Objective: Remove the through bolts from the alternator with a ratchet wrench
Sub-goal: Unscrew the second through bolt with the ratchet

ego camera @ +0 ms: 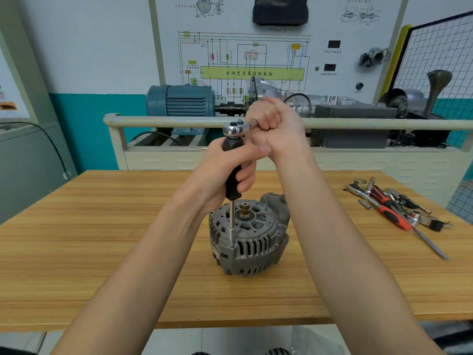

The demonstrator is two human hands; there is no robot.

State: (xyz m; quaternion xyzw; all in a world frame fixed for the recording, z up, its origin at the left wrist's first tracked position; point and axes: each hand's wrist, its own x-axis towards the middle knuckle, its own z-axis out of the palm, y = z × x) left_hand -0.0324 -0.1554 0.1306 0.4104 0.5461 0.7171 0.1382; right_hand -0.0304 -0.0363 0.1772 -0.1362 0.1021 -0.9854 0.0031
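A grey alternator (252, 242) stands on end in the middle of the wooden table (102, 252), its shaft pointing up. A black-handled socket driver (232, 183) stands upright on it, its steel shank and socket (232, 230) seated on a through bolt at the housing's left rim. My left hand (230, 172) grips the black handle. A chrome ratchet wrench head (234, 129) sits on top of the driver. My right hand (275, 124) holds the ratchet's handle, which is hidden in my fist.
A pile of tools (394, 203) lies at the table's right: another ratchet, a red-and-black screwdriver, sockets and bits. Behind the table stands a training bench with a rail (153, 121), a blue motor (181, 101) and a gearbox.
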